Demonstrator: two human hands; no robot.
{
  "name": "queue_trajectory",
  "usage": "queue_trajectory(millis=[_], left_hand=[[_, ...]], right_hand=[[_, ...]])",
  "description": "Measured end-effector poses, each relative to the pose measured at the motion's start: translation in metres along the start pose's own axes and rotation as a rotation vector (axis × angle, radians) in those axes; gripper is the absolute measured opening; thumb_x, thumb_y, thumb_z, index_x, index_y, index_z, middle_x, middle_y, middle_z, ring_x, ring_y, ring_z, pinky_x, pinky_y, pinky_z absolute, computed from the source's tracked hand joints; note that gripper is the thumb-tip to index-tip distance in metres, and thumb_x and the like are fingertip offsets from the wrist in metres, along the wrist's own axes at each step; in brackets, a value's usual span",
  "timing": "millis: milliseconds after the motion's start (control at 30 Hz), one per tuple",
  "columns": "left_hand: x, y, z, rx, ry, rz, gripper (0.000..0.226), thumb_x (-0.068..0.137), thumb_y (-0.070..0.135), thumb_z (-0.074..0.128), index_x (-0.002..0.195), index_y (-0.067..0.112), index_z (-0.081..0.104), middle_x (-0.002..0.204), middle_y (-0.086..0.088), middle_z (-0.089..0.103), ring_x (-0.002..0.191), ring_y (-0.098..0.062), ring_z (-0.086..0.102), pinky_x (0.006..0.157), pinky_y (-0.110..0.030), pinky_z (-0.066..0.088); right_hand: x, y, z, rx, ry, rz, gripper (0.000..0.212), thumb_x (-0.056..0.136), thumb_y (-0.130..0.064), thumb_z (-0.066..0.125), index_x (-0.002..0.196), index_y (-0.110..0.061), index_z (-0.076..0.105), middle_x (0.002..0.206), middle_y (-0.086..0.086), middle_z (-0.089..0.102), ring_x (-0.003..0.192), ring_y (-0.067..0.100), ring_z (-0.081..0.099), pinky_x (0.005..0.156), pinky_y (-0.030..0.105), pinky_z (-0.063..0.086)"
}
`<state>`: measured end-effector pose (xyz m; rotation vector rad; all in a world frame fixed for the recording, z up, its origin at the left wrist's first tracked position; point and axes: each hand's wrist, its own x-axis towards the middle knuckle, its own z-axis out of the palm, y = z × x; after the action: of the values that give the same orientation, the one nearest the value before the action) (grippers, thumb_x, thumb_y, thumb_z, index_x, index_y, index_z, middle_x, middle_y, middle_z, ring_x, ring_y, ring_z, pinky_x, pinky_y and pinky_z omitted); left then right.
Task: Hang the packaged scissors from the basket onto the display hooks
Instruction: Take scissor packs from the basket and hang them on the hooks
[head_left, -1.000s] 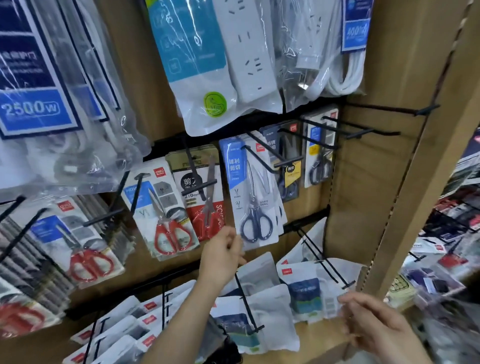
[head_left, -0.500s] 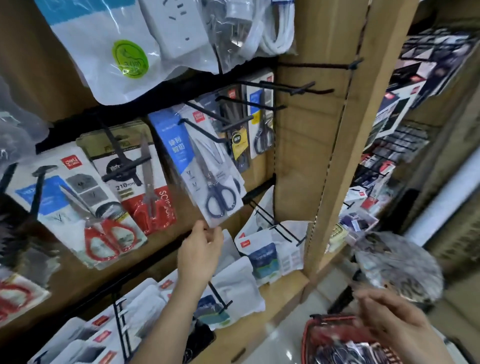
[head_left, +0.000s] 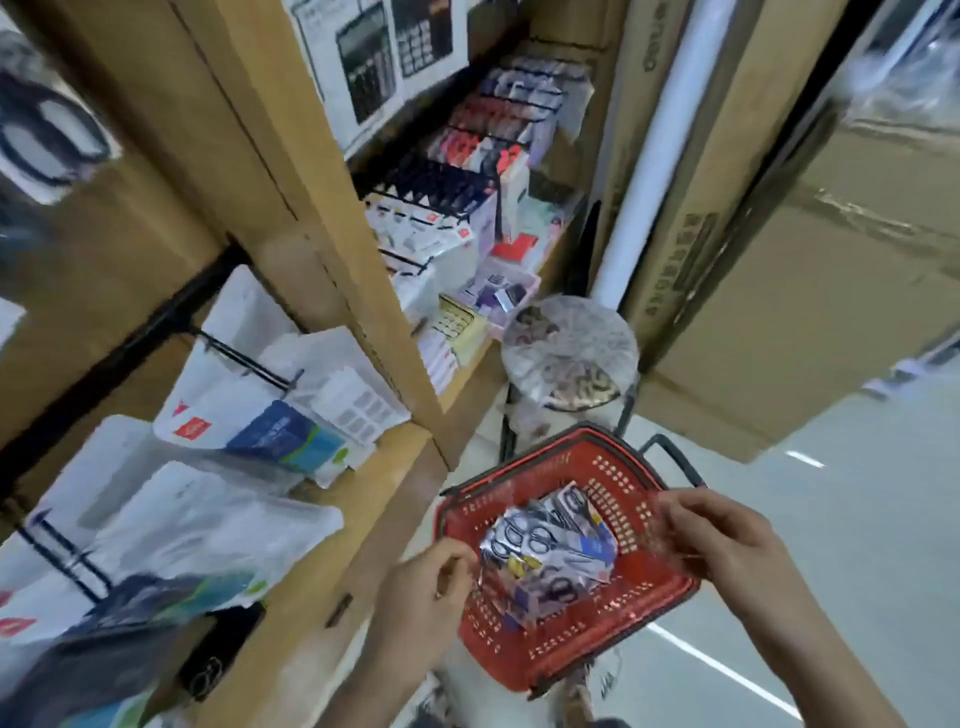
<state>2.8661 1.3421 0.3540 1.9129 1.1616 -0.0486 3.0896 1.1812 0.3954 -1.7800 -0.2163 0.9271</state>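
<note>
1. While your left hand (head_left: 431, 582) reached over the near rim of the red basket (head_left: 660, 603), fingers curled and touching the edge of the packaged scissors (head_left: 550, 545), I couldn't tell whether it gripped one.
2. Your right hand (head_left: 727, 540) sat at the far rim, fingers loosely bent, apparently holding nothing.
3. Packs lay heaped and overlapped in the basket; pulling one risked dragging a neighbour out.
4. Glossy film looked slippery; a light pinch could have dropped it.
5. Display hooks were out of frame, so nothing confirmed a free one.
</note>
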Motion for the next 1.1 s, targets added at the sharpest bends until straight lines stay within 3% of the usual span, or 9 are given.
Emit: queue_trajectory(millis=[233, 433, 567, 667, 767, 833, 933, 1033, 1100], left_hand=[[0.074, -0.033, 0.148, 0.082, -0.224, -0.102, 0.024, 0.095, 0.024, 0.059, 0.080, 0.043, 0.058, 0.093, 0.016, 0.069, 0.083, 0.000, 0.063, 0.069, -0.015, 0.047], [0.189, -0.125, 0.266, 0.156, -0.302, -0.129, 0.022, 0.096, 0.019, 0.057, 0.089, 0.038, 0.064, 0.089, 0.017, 0.069, 0.086, -0.006, 0.064, 0.078, -0.022, 0.050], [0.274, -0.204, 0.333, 0.326, -0.325, -0.071, 0.020, 0.092, 0.012, 0.059, 0.107, 0.019, 0.069, 0.106, 0.000, 0.071, 0.098, -0.021, 0.065, 0.085, -0.031, 0.049], [0.332, -0.247, 0.369, 0.428, -0.335, 0.008, 0.031, 0.089, 0.012, 0.061, 0.119, 0.016, 0.065, 0.118, -0.007, 0.067, 0.111, -0.027, 0.061, 0.095, -0.035, 0.047], [0.382, -0.274, 0.398, 0.542, -0.349, 0.155, 0.041, 0.088, 0.017, 0.060, 0.129, 0.012, 0.057, 0.130, -0.010, 0.059, 0.122, -0.030, 0.053, 0.103, -0.039, 0.043], [0.408, -0.287, 0.417, 0.707, -0.419, 0.276, 0.053, 0.088, 0.026, 0.058, 0.138, 0.012, 0.047, 0.144, -0.008, 0.048, 0.131, -0.027, 0.044, 0.110, -0.041, 0.037], [0.433, -0.295, 0.434, 0.894, -0.572, 0.284, 0.075, 0.089, 0.037, 0.055, 0.153, 0.014, 0.022, 0.161, -0.006, 0.021, 0.146, -0.025, 0.022, 0.118, -0.044, 0.025], [0.446, -0.294, 0.433, 0.960, -0.655, 0.254, 0.091, 0.085, 0.039, 0.064, 0.156, 0.020, 0.009, 0.162, -0.002, 0.018, 0.145, -0.027, 0.023, 0.115, -0.045, 0.027], [0.446, -0.295, 0.428, 1.030, -0.657, 0.269, 0.096, 0.082, 0.032, 0.070, 0.155, 0.024, 0.009, 0.159, -0.003, 0.023, 0.141, -0.028, 0.030, 0.109, -0.044, 0.029]], right_hand=[[0.079, 0.133, -0.059, 0.038, 0.176, 0.269, 0.015, 0.098, -0.007, 0.054, 0.098, -0.002, 0.068, 0.086, 0.022, 0.072, 0.075, 0.029, 0.066, 0.068, 0.036, 0.051], [0.184, 0.286, -0.010, 0.152, 0.202, 0.423, 0.015, 0.097, -0.004, 0.055, 0.092, -0.009, 0.068, 0.072, 0.003, 0.070, 0.058, 0.009, 0.065, 0.057, 0.023, 0.053], [0.254, 0.382, 0.039, 0.252, 0.194, 0.488, 0.020, 0.098, 0.002, 0.048, 0.092, -0.011, 0.062, 0.065, -0.005, 0.068, 0.053, 0.007, 0.061, 0.049, 0.020, 0.050], [0.298, 0.438, 0.070, 0.221, 0.194, 0.512, 0.021, 0.100, -0.002, 0.049, 0.089, -0.017, 0.059, 0.079, 0.002, 0.066, 0.062, 0.013, 0.061, 0.054, 0.026, 0.052], [0.331, 0.484, 0.092, -0.088, 0.124, 0.418, 0.017, 0.096, -0.006, 0.054, 0.103, -0.020, 0.062, 0.103, 0.007, 0.065, 0.092, 0.026, 0.063, 0.083, 0.037, 0.049], [0.355, 0.511, 0.102, -0.459, -0.009, 0.278, 0.036, 0.092, -0.005, 0.057, 0.127, -0.010, 0.056, 0.123, 0.012, 0.063, 0.115, 0.031, 0.058, 0.096, 0.032, 0.038], [0.389, 0.541, 0.114, -0.718, -0.203, 0.132, 0.063, 0.085, -0.006, 0.061, 0.144, -0.004, 0.040, 0.142, 0.018, 0.048, 0.134, 0.038, 0.041, 0.109, 0.037, 0.031], [0.407, 0.557, 0.120, -0.942, -0.268, 0.195, 0.073, 0.087, -0.019, 0.060, 0.152, -0.019, 0.026, 0.149, 0.008, 0.035, 0.141, 0.032, 0.026, 0.109, 0.048, 0.038], [0.408, 0.553, 0.120, -1.111, -0.326, 0.294, 0.072, 0.085, -0.028, 0.066, 0.148, -0.025, 0.032, 0.144, 0.004, 0.037, 0.138, 0.029, 0.028, 0.103, 0.050, 0.039]])
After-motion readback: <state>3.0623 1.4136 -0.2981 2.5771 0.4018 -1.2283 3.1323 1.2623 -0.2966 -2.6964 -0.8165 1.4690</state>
